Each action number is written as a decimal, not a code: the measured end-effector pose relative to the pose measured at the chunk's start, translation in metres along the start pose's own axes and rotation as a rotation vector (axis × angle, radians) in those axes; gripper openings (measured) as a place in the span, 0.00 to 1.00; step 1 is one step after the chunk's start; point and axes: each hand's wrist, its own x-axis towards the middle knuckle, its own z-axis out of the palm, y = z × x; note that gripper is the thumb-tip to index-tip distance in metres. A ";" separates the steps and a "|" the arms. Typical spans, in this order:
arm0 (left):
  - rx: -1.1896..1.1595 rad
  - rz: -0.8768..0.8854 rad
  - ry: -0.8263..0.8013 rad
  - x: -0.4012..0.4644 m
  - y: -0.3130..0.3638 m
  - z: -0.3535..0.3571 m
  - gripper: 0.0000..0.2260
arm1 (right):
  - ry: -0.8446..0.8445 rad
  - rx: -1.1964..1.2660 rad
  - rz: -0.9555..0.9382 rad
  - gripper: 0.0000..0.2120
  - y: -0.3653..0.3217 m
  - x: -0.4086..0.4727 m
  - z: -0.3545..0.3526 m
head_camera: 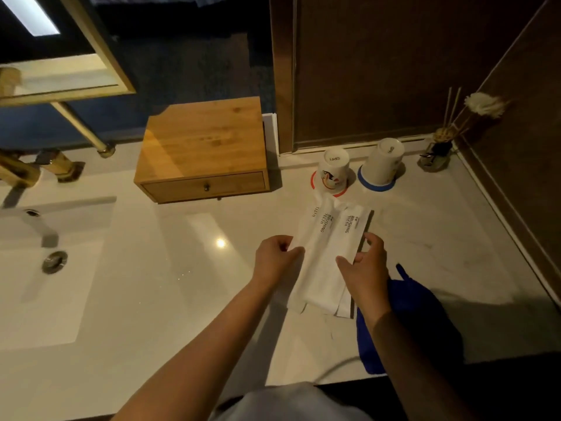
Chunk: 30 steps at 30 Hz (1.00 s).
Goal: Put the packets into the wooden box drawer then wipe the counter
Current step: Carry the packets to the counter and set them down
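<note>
Three long white packets point(326, 256) printed "BRUSHING TEETH" lie side by side, overlapping, on the pale counter point(188, 268). My left hand point(274, 258) pinches the left edge of the stack with curled fingers. On the other side my right hand point(365, 268) grips the right edge, thumb on top. The wooden box point(203, 144) stands at the back of the counter, its drawer point(205, 186) closed, a small knob in the middle. A blue cloth point(406, 317) lies on the counter under my right forearm, partly hidden by it.
Two upturned white cups point(332, 171) point(384, 161) stand on red and blue coasters behind the packets. A reed diffuser point(437, 153) sits in the back right corner. A sink point(45, 268) with a brass tap point(18, 174) is at left. Dark wall panels close the right side.
</note>
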 end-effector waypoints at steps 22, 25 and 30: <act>1.043 0.912 -0.464 0.000 -0.057 -0.042 0.33 | -0.336 -1.109 -0.420 0.34 0.024 -0.034 -0.007; 1.080 0.917 -0.489 0.006 -0.046 -0.042 0.33 | -0.333 -1.119 -0.420 0.34 0.019 -0.031 -0.006; 1.131 0.944 -0.517 0.007 -0.039 -0.045 0.34 | -0.316 -1.143 -0.405 0.33 0.007 -0.036 -0.007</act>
